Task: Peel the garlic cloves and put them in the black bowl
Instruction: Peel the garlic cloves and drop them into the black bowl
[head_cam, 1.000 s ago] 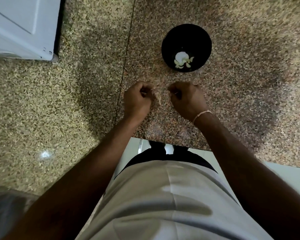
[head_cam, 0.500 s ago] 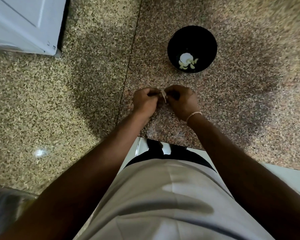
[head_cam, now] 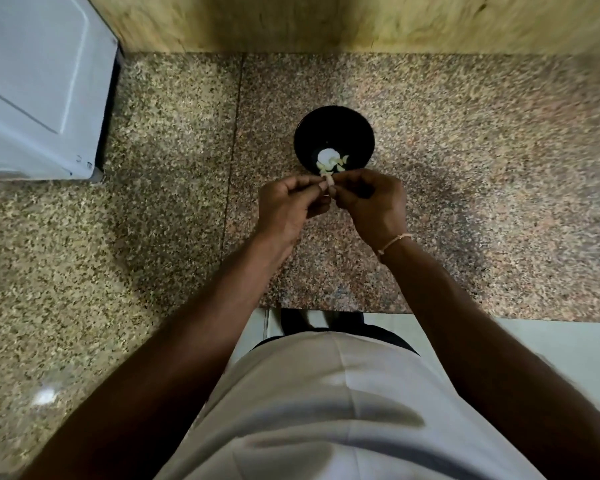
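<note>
Garlic clove sits pinched between the two hands, held in the air just near of the black bowl; the left hand grips it from the left with fingers curled in and thumb pressed against it, while the right hand meets it from the right, its fingers likewise curled round the clove's other side — the two sets of fingertips touch or nearly touch at the clove; how much skin remains on the clove cannot be told. A thin pale bracelet circles the right wrist.

The black bowl stands on the speckled granite tabletop, just far of the hands and towards the middle; inside it lie several pale peeled cloves, gathered at the near side of its floor. A seam runs near-to-far through the tabletop, left of the bowl and the hands. At the far left a white appliance rests on the tabletop, well apart from the bowl; along the far edge rises a yellowish wall. Nearest of all is the person's light shirt — beyond it, the near edge of the tabletop.
</note>
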`<action>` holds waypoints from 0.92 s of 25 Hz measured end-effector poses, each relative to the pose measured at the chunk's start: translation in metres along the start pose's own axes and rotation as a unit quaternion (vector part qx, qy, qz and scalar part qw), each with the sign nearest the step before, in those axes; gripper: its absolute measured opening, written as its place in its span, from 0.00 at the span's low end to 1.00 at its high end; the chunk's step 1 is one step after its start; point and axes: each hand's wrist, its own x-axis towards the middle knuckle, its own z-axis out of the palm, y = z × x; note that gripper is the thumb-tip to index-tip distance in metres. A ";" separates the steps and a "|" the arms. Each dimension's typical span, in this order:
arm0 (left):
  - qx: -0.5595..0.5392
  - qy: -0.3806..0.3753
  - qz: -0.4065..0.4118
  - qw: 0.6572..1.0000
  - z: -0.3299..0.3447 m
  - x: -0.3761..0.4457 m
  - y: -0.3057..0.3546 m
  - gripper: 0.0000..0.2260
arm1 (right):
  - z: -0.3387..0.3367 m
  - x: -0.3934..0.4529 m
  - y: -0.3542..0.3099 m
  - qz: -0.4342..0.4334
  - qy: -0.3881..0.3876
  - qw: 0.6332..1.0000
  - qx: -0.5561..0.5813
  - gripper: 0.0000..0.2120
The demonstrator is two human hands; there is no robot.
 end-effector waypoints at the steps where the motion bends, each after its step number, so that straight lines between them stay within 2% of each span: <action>1: -0.011 -0.004 0.015 1.000 0.005 0.000 0.007 0.06 | -0.003 0.001 -0.008 -0.018 0.012 1.000 0.008 0.07; 5: -0.023 -0.035 0.081 0.996 0.023 -0.003 0.039 0.07 | -0.019 0.007 -0.039 -0.113 0.061 0.992 0.017 0.06; 12: 0.089 -0.050 0.245 0.964 0.053 -0.020 0.092 0.02 | -0.054 0.008 -0.084 -0.171 0.137 0.976 0.001 0.05; 17: 0.106 -0.066 0.276 0.953 0.066 -0.043 0.110 0.05 | -0.081 -0.002 -0.100 -0.207 0.119 0.971 0.011 0.07; 23: 0.126 -0.017 0.319 0.939 0.086 -0.077 0.105 0.05 | -0.110 -0.019 -0.106 -0.256 0.097 0.962 0.003 0.08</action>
